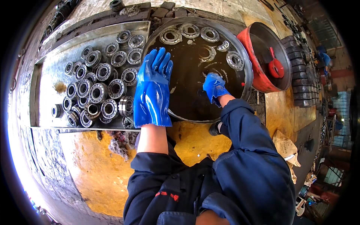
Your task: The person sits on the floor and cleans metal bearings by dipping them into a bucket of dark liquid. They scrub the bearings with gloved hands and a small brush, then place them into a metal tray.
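My left hand [153, 80], in a long blue rubber glove, lies over the left rim of a round metal tub [246, 71]. Its fingers are stretched out and hold nothing. My right hand [215, 88], in the same kind of glove, reaches down to the brown liquid [187, 80] in the tub. The liquid hides its fingers, so I cannot make out a grip. Pale streaks ripple around it. Beyond this hand a roller bearing [207, 53] lies partly sunk. Several more bearings sit along the tub's far side, such as one bearing [209, 34] and another [235, 60].
Left of the tub, a shallow metal tray [47, 92] holds many loose and stacked bearings [98, 93]. To the right stands a red drum [258, 80] with a red ladle [276, 68] inside. Dark stacked blocks [300, 80] line up beyond it. A torn paper sack [285, 148] lies on the floor.
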`<state>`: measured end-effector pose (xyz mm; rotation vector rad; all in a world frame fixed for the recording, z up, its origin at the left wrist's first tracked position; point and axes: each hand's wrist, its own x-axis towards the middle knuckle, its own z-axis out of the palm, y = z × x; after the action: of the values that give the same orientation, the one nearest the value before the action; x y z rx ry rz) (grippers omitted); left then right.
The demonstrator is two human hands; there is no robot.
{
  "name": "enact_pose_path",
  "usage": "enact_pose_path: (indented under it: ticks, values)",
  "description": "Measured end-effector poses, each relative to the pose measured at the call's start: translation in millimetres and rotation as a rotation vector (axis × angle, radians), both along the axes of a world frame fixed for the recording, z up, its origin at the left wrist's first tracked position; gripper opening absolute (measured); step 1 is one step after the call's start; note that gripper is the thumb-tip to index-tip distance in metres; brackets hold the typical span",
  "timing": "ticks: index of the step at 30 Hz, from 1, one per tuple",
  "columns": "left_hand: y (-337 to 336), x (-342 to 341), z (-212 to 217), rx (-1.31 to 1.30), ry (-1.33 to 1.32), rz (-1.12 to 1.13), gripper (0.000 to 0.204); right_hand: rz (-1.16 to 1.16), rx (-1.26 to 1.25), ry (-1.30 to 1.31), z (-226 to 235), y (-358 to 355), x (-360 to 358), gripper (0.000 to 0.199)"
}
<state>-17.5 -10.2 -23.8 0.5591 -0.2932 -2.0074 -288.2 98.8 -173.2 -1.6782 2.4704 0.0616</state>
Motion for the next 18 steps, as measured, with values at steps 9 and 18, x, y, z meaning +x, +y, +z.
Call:
enact_pose_path:
  ticks: [9,18]
  values:
    - [10.2,5.6,-0.3,-0.096,0.071,-0.026,0.054,-0.121,0.174,-0.185,10.9,4.2,-8.6,0.029]
    - [10.3,-7.3,6.4,0.005,0.064,-0.086,0.048,-0.269,0.121,-0.178,-22.3,9.0,-22.4,0.025]
